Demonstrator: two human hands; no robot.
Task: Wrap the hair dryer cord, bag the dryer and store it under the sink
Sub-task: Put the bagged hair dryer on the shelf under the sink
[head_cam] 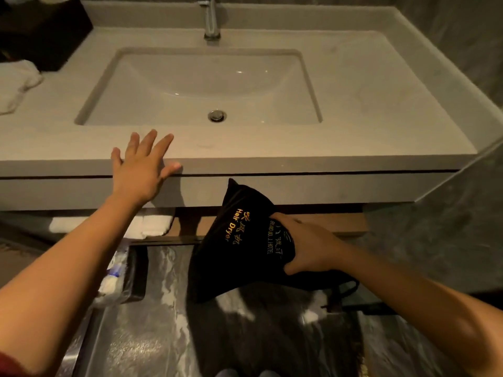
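A black cloth bag (234, 246) with gold "Hair Dryer" lettering hangs in front of the vanity, below the counter's front edge. My right hand (304, 243) grips its gathered neck, and the drawstrings (345, 292) trail down to the right. The dryer itself is hidden inside the bag. My left hand (141, 167) lies flat with spread fingers on the front edge of the grey counter (272, 148), left of the bag. The white sink basin (201, 85) is set into the counter above.
Under the counter a wooden shelf (313, 221) runs behind the bag, with folded white towels (152, 224) at its left. A bin with a plastic liner (119, 276) stands on the floor at left. A faucet (211, 20), a dark box (40, 31) and a white cloth (16, 83) are on the counter.
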